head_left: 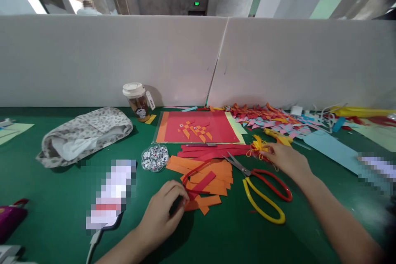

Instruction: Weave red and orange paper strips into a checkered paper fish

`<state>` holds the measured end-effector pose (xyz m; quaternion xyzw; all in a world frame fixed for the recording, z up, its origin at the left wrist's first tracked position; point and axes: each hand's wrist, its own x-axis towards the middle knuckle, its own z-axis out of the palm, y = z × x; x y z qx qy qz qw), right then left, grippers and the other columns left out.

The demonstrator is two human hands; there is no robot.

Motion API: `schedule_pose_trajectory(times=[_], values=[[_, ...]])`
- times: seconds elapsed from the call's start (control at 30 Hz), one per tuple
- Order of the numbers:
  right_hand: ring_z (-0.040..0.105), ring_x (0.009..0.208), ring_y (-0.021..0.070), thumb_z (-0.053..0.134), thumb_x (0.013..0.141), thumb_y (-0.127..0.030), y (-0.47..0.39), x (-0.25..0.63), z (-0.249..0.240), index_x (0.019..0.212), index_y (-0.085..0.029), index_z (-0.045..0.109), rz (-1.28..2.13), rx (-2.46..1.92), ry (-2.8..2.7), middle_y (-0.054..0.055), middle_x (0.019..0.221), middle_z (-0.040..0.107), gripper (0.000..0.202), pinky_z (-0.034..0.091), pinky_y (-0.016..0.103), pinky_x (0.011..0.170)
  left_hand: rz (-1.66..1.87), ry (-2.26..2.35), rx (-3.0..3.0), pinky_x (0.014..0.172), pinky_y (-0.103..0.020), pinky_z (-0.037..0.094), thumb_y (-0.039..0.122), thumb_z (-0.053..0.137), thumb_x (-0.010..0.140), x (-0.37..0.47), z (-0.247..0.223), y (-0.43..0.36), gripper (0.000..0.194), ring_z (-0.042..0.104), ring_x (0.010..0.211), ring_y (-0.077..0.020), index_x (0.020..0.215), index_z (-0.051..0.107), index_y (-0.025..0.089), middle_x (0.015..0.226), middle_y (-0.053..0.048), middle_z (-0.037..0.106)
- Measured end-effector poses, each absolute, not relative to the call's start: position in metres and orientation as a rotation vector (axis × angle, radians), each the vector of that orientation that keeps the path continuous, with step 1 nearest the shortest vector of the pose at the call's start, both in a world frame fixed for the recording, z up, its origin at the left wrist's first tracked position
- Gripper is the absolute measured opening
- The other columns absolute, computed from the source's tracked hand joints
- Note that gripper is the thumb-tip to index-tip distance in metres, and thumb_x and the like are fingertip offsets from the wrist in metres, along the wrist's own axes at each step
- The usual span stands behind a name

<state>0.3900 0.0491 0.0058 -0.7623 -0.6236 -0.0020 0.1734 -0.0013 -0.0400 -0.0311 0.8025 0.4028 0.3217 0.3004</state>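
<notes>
My left hand (163,210) pinches a folded red paper strip (202,185) low over a spread of orange paper strips (219,169). On the right, my right hand (287,161) has its fingertips closed on a bundle of yellow string (259,145). Between my hands lie scissors (246,172), blades apart, with one red and one yellow handle. Red paper strips (229,150) lie just beyond the orange ones. Further back, a red sheet (216,126) bears woven orange fish shapes (201,132). A clear dish of googly eyes (154,158) sits left of the strips.
A lidded coffee cup (137,103) stands near the white partition (108,57), beside a spotted cloth bag (89,132). A phone (111,194) with a cable lies at left. Colourful woven paper pieces (266,113) are heaped at the back right, near a blue sheet (331,148).
</notes>
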Motion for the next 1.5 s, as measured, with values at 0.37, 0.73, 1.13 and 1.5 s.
schedule_pose_trajectory(times=[0.37, 0.73, 1.13, 1.5], values=[[0.058, 0.081, 0.0200, 0.053, 0.083, -0.047, -0.017, 0.219, 0.017, 0.080, -0.023, 0.065, 0.068, -1.508, -2.285, 0.004, 0.083, 0.064, 0.026, 0.045, 0.030, 0.067, 0.777, 1.231, 2.288, 0.082, -0.037, 0.046, 0.017, 0.052, 0.084, -0.005, -0.032, -0.015, 0.023, 0.055, 0.096, -0.0219, 0.103, 0.061, 0.027, 0.104, -0.005, 0.060], [0.056, 0.101, 0.0219, 0.059, 0.082, -0.030, -0.028, 0.197, -0.015, 0.076, -0.022, 0.061, 0.469, -1.251, -1.961, 0.007, 0.107, 0.060, 0.011, 0.043, 0.038, 0.087, 0.973, 1.062, 1.686, 0.070, -0.028, 0.048, 0.023, 0.058, 0.081, 0.004, -0.023, -0.022, 0.007, 0.060, 0.078, -0.0166, 0.078, 0.054, 0.019, 0.079, -0.002, 0.062], [0.064, 0.070, 0.0175, 0.077, 0.062, -0.037, -0.021, 0.205, -0.025, 0.093, -0.023, 0.047, 1.163, -1.294, -1.180, 0.002, 0.080, 0.066, 0.045, 0.052, 0.030, 0.064, 1.176, 1.000, 1.128, 0.058, -0.019, 0.039, 0.024, 0.073, 0.067, 0.019, -0.024, -0.014, 0.029, 0.052, 0.065, -0.0089, 0.076, 0.047, 0.018, 0.072, 0.004, 0.054], [0.065, 0.077, 0.0163, 0.078, 0.061, -0.031, -0.025, 0.204, -0.021, 0.100, -0.022, 0.052, 1.235, -1.256, -1.182, 0.002, 0.081, 0.067, 0.048, 0.053, 0.029, 0.072, 1.159, 1.054, 1.148, 0.056, -0.021, 0.036, 0.027, 0.073, 0.066, 0.018, -0.038, -0.013, 0.031, 0.046, 0.062, -0.0084, 0.073, 0.045, 0.018, 0.068, 0.005, 0.047]])
